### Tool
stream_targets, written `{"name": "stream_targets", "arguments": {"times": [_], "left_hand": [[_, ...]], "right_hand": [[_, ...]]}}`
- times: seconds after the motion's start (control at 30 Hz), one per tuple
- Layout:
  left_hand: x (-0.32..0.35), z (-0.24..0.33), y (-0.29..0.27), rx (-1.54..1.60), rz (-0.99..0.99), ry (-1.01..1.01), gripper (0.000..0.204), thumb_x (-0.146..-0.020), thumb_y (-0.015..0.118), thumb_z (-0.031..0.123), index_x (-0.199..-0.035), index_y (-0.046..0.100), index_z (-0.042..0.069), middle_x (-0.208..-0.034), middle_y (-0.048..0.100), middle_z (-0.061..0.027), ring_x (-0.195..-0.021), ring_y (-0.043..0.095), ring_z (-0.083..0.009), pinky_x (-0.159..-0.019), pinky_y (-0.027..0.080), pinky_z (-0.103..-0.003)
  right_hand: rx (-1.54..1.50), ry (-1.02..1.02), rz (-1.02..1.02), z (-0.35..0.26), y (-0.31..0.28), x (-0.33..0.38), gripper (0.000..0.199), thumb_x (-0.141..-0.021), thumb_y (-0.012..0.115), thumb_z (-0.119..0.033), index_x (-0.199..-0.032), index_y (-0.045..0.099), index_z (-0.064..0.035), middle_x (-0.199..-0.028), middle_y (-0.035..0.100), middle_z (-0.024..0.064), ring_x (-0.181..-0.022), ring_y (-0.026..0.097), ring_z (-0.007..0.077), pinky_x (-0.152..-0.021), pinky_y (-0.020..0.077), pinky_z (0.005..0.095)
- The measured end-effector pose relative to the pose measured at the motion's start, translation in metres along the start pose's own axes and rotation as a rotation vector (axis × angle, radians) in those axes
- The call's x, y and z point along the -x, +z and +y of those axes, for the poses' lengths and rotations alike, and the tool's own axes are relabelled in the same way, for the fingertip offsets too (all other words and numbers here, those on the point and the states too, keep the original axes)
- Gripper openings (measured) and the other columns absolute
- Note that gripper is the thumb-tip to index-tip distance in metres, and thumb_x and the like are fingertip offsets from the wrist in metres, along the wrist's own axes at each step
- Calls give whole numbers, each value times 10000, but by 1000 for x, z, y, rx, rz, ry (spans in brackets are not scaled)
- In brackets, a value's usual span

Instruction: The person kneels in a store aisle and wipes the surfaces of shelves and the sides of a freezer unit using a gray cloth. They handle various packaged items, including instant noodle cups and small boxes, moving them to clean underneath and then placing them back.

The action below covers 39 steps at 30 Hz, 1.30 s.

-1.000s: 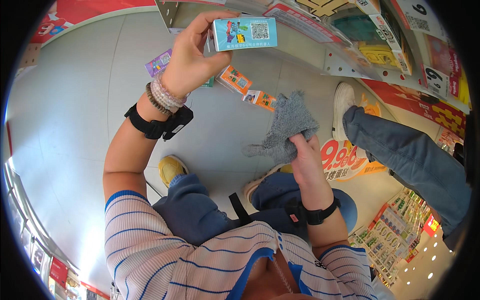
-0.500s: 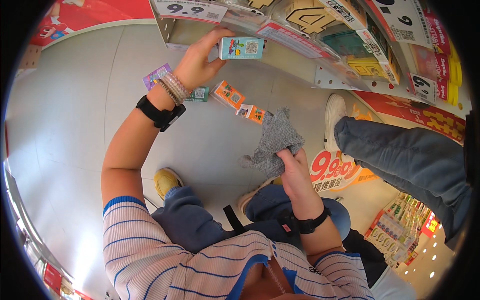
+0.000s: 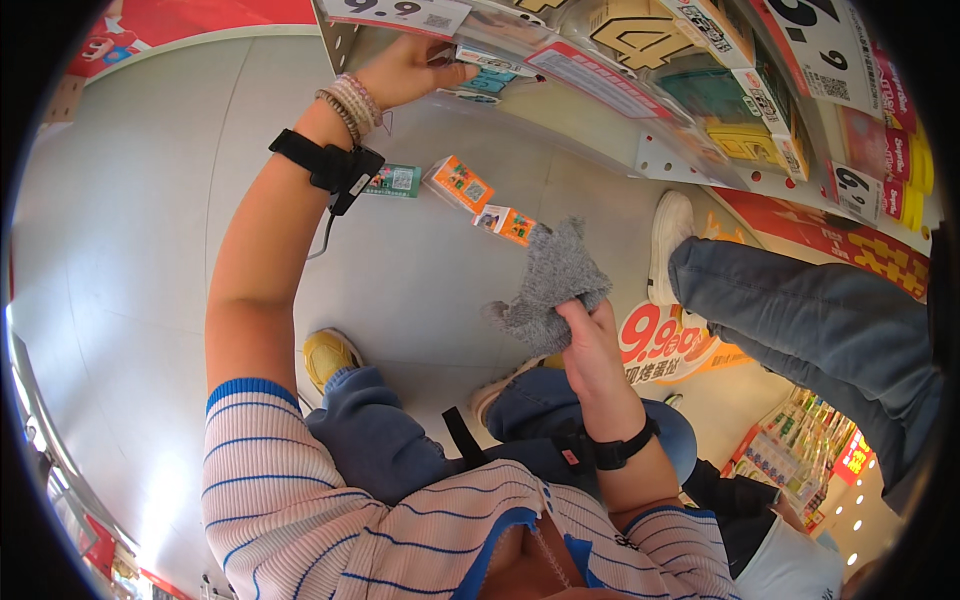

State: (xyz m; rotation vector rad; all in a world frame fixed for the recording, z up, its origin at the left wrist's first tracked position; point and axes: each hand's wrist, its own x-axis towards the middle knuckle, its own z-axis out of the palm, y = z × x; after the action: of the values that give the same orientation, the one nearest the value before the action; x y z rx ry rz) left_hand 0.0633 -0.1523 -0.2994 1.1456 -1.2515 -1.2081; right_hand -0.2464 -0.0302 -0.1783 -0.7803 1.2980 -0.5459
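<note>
At the far shelf's lower ledge my left hand (image 3: 402,72) is closed on a small teal box (image 3: 492,80), thumb on its near side; the fingertips are partly hidden behind the shelf edge. Closer to me, my right hand (image 3: 597,350) grips a fluffy grey cloth (image 3: 556,283), bunched and hanging above the floor. On the floor between the hands lie a green box (image 3: 398,181), an orange box (image 3: 459,185) and a smaller orange and white box (image 3: 504,224), the two orange ones nearly end to end.
The shelf (image 3: 560,115) runs across the far right, with price tags and packaged goods such as a yellow-lidded tub (image 3: 915,205). A person's leg in jeans (image 3: 810,300) and white shoe (image 3: 670,240) stand at right. A floor sticker (image 3: 670,340) lies near that shoe.
My left hand has moved up and away with the teal box, from above the floor to the shelf ledge. The purple box is now hidden by my arm. My right hand has barely moved.
</note>
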Motion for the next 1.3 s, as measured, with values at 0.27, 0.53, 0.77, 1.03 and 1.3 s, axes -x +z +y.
{"name": "stream_targets", "arguments": {"times": [0.27, 0.53, 0.77, 1.03, 1.3], "left_hand": [[0, 22, -11, -10, -168, -128, 544, -867, 680, 193, -1330, 452, 20, -1262, 563, -68, -1144, 520, -169, -988, 401, -298], [8, 4, -7, -307, -85, 140, 617, -831, 698, 144, -1359, 408, 10, -1356, 486, -133, -1262, 441, -221, -1037, 386, -349], [76, 44, -6, -672, 35, 131, 563, -726, 727, 97, -1254, 543, 34, -1159, 619, -130, -1075, 587, -289, -932, 454, -342], [128, -16, 13, -1360, -218, 50, 737, -603, 815, 186, -1278, 528, 111, -1108, 620, -120, -1097, 560, -276, -1032, 355, -502], [122, 6, -23, -480, -80, -251, 513, -756, 670, 142, -1243, 556, 25, -1039, 620, -91, -960, 603, -231, -871, 477, -335]], "right_hand": [[16, 14, 15, 0, -1, -1, 393, -866, 518, -5, -1256, 488, 25, -1220, 564, 81, -1111, 537, 191, -961, 412, 335], [21, 13, 34, 3, -2, 0, 381, -869, 512, -2, -1249, 490, 18, -1215, 563, 82, -1109, 540, 199, -961, 417, 349], [-10, -2, 33, 1, -2, 3, 383, -882, 507, -62, -1258, 489, 10, -1222, 561, 83, -1123, 533, 204, -969, 419, 363], [-144, 4, 42, 1, 0, 1, 362, -904, 493, -103, -1240, 496, 31, -1218, 554, 106, -1113, 528, 211, -976, 407, 361], [-46, -3, 82, 1, 1, 3, 396, -930, 487, -131, -1304, 455, -5, -1266, 527, 82, -1154, 511, 211, -992, 401, 379]]}}
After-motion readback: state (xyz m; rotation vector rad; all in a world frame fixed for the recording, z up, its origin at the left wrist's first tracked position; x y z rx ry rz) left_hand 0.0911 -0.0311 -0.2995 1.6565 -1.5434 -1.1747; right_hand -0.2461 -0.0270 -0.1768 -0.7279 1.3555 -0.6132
